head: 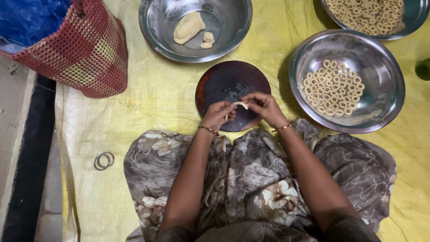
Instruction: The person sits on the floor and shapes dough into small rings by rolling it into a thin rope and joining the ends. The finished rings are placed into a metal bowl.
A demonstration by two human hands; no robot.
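Seated person, seen from above; floral grey-brown cloth [251, 179] over the lap, both forearms reaching forward.

Containers:
- Steel bowl, top centre [154, 31]: shiny, round, deep. Holds one large lump of pale dough [188, 27] and two small scraps [207, 39] beside it. Faint floury smears on the inner wall.
- Steel bowl, right [385, 94]: wide, polished. Holds a flat cluster of small dough rings [333, 88], beige, laid side by side in one layer, touching each other.
- Steel bowl, top right corner [414, 18]: partly out of frame, packed with many more rings [365, 14] of the same kind.
- Woven basket bag, top left [85, 54]: red and yellow plastic weave, a blue plastic sheet [31, 18] in it.

Work spot: dark round board [226, 83], matt, rust-tinted at its left edge, lying flat on the yellow woven sheet [156, 98] that covers the floor, between the dough bowl and the lap.

Hands: left hand [218, 114] and right hand [265, 107] meet over the near edge of the board. Fingers of both pressed together at the tips, pinching a thin pale dough strip [240, 105] between them; the strip is curved, held just above the board. A thin bangle on each wrist.

Other: two metal bangles [104, 160] lie on the sheet, well left of the lap. Dark green object [423, 69] at right edge, too cropped to tell.
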